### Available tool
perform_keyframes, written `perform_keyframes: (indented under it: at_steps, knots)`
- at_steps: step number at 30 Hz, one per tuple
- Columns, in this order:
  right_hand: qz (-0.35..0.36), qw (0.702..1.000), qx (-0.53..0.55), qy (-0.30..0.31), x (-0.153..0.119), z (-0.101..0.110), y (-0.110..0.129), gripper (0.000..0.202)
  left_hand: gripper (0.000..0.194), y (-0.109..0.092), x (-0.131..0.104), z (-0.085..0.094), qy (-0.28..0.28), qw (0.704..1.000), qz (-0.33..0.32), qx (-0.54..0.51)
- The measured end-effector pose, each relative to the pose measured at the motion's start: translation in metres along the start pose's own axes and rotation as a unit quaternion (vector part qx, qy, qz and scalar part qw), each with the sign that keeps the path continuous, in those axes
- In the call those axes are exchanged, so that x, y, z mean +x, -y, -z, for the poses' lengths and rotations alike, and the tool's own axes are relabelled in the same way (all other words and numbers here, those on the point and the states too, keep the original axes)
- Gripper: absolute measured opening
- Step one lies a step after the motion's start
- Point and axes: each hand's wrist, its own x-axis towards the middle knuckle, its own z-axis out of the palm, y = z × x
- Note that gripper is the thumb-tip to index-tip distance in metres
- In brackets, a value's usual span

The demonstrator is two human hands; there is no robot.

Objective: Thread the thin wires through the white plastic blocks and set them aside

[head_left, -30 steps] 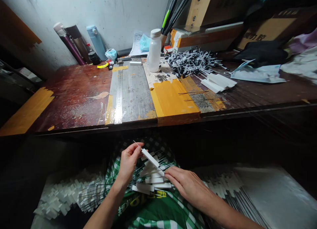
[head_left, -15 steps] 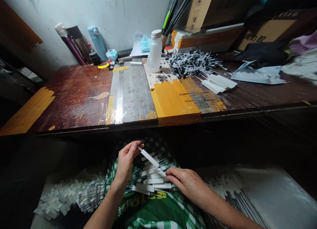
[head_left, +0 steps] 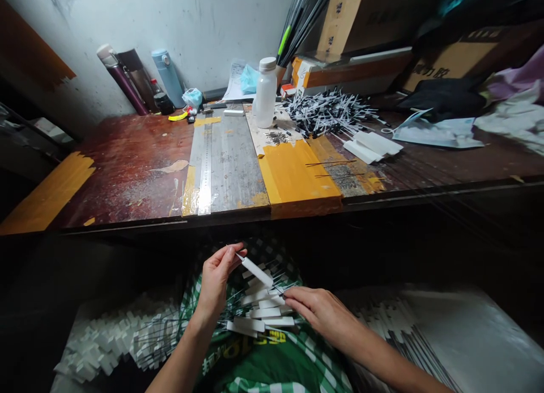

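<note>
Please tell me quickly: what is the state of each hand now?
Left hand: closed, pinching the thin stem of a white block.
Right hand: closed, apparently on the dark wire at the block's lower end.

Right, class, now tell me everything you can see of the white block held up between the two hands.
The white block is a slim, straight-edged, matt bar; its exact material is unclear. A pale tapered stem leaves its upper end, pinched in the left hand; a thin dark wire runs from its lower end to the right hand. The block slants down rightward in the view, above similar white pieces on green cloth. Neither hand seems to touch the block itself.
</note>
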Motion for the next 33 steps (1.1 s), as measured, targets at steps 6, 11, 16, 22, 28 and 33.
perform_keyframes:
  at_steps: [6,11,16,22,28,33]
  knots:
    - [-0.011,1.000,-0.021,-0.016,-0.001,0.002,0.000,0.025,0.036,-0.003,0.000,-0.001,0.003,1.000,-0.002,0.004]
    - [-0.034,0.998,-0.050,-0.026,-0.001,0.004,0.000,0.023,0.038,-0.001,0.001,-0.003,0.009,1.000,0.003,0.011]
    - [0.016,1.000,0.004,0.014,-0.005,0.014,-0.002,0.031,0.038,-0.003,0.001,-0.004,0.013,1.000,-0.003,0.005]
    - [0.000,1.000,-0.024,-0.006,-0.006,0.014,-0.006,0.027,0.035,-0.005,0.000,-0.005,0.021,1.000,-0.010,0.004]
    - [-0.033,0.998,-0.050,-0.023,-0.006,0.012,-0.007,0.016,0.037,-0.004,-0.001,-0.005,0.023,1.000,-0.008,0.002]
    - [-0.046,0.998,-0.043,-0.020,-0.005,0.012,-0.009,0.016,0.036,-0.003,-0.001,-0.004,0.025,1.000,-0.008,0.002]
